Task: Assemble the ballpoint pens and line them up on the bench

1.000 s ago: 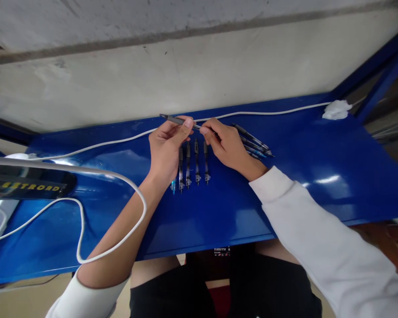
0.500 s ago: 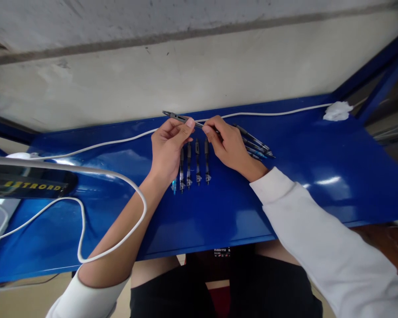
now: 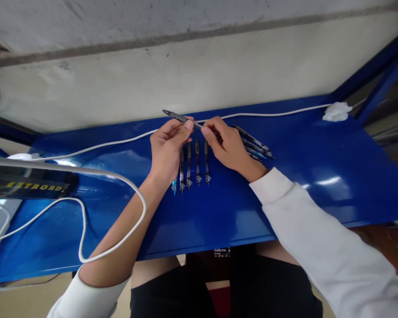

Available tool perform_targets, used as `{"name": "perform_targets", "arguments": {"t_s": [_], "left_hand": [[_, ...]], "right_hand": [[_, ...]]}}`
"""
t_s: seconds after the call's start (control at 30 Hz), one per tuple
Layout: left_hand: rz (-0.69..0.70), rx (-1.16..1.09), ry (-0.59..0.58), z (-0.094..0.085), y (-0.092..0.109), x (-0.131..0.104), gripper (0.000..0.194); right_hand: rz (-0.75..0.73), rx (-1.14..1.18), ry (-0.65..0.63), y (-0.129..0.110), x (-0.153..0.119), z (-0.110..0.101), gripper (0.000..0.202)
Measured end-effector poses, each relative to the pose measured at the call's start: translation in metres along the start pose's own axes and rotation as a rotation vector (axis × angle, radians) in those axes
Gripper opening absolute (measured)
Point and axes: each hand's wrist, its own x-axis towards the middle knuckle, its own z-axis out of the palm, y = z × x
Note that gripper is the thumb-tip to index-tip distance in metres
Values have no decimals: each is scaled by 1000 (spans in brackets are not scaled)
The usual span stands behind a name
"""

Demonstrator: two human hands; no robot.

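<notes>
The left hand (image 3: 166,148) is holding a pen (image 3: 176,116) (dark, slanting) whose other end the right hand (image 3: 228,143) is pinching; a row of pens (image 3: 197,150) is lying between both hands.

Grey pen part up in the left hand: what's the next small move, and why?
Perhaps hold the left hand steady and shift the right hand slightly, straight along the pen's line. The left pinches the grey pen part, the right pinches the thin piece, which bridges the gap roughly in line, so a sideways push might bend it. Inward or outward, I can't tell.
</notes>
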Motion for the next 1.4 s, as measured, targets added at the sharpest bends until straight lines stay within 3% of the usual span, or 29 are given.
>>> {"name": "perform_targets", "arguments": {"t_s": [0.3, 0.5, 1.4], "left_hand": [[-39, -25, -4, -1, 1, -1, 19], [-17, -20, 7, -3, 1, 1, 22], [-55, -31, 32, -3, 4, 1, 30]], "right_hand": [[-49, -19, 3, 3, 2, 1, 42], [12, -3, 20, 2, 0, 2, 37], [6, -42, -13, -2, 2, -2, 43]]}}
